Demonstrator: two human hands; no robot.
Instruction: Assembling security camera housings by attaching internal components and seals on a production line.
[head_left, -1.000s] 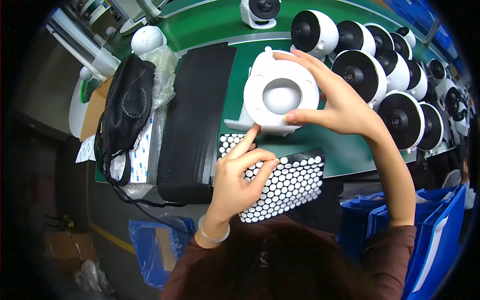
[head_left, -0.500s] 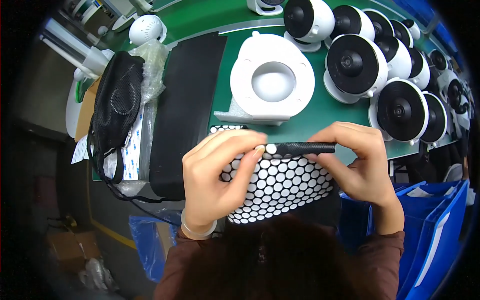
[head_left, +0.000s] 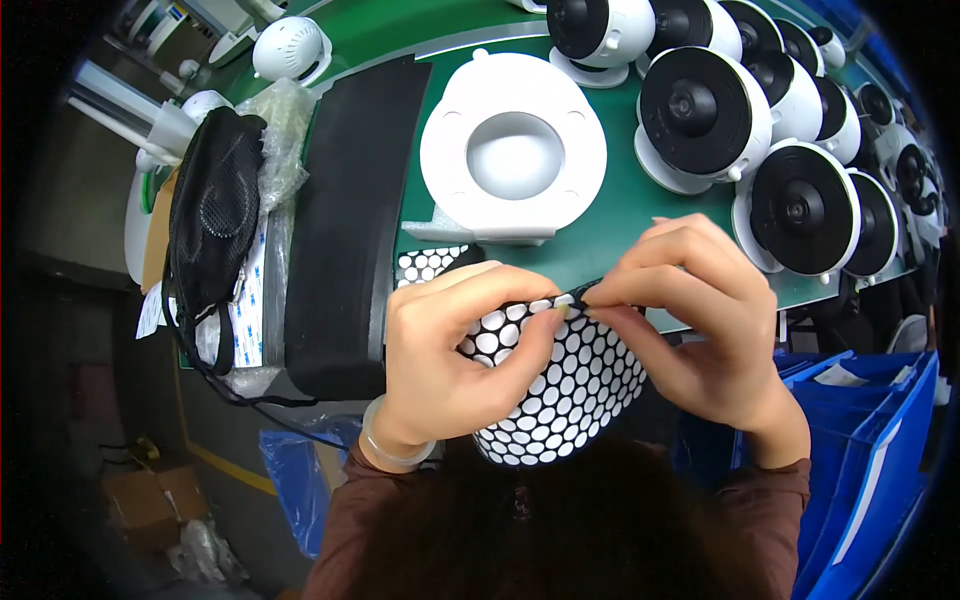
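Note:
A flexible black sheet (head_left: pixel 565 400) covered in rows of white round dots curves down between my hands. My left hand (head_left: pixel 460 345) pinches its upper edge between thumb and forefinger. My right hand (head_left: pixel 700 320) is closed on the same edge just to the right, its fingertips almost touching the left ones. Another dotted part (head_left: pixel 430 263) lies on the table beyond my left hand; whether it joins the held sheet is hidden. Beyond my hands stands a white rounded housing (head_left: pixel 580 170) with a round opening.
Many white ball-shaped devices with black fronts (head_left: pixel 697 110) crowd the right of the green table (head_left: pixel 620 235). A long black mat (head_left: pixel 345 220) lies left, beside a black mesh pouch (head_left: pixel 222 185) and bubble wrap (head_left: pixel 285 140). Blue bins (head_left: pixel 850 430) stand low right.
My right hand has moved left along the sheet's edge, close to my left hand. The folded black strip at the edge shows less. The view has shifted slightly.

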